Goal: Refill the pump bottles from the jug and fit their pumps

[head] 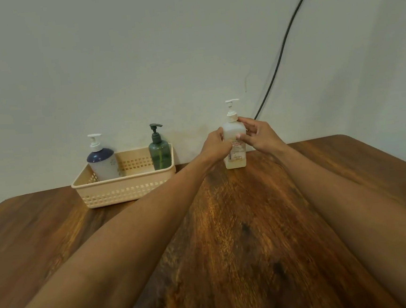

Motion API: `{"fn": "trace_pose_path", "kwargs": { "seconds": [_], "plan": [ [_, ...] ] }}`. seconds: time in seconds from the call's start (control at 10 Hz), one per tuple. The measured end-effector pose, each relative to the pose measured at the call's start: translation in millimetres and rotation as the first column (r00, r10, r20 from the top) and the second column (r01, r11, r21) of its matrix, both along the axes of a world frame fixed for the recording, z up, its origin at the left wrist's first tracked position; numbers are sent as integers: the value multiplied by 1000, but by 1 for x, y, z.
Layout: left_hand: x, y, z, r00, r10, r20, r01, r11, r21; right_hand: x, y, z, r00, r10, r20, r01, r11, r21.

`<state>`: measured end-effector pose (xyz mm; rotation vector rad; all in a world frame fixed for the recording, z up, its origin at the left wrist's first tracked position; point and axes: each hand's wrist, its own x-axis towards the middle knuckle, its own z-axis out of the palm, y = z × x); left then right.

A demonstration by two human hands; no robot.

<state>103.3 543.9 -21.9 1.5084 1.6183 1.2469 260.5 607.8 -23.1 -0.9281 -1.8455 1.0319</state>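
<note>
Hands first: left hand [214,143] is wrapped round the side of the pale bottle [235,159], fingers curled onto its body, so that's a proper grip. Right hand [260,134] has it from the other side, thumb on the front of the shoulder and forefinger up at the collar of the white pump [231,107], with the other fingers fanned out loose.

The bottle stands upright on the surface [252,223], close to the far edge and a bit right of the middle. Its pump is on top, nozzle pointing right. Can't really tell how full it is through the plastic.

My read on the step: this is collar work, either twisting the pump off to refill or snugging it down, and I honestly can't say which. Either way, the left hand has to brace the body while the right turns the collar. If it's coming off, lift straight up so the tube clears the neck. No jug in view, so that needs fetching.

Further out, a beige basket [126,182] sits towards the far left corner, holding a blue-shouldered bottle [103,162] and a green bottle [160,155], both with pumps on.
</note>
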Motion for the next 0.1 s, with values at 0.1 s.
{"fn": "trace_pose_path", "kwargs": {
  "seconds": [0.1],
  "plan": [
    [2,-8,1,999,-15,-39,15,1000,-1,1,-7,4,996,-58,68,57,998,20]
  ]
}}
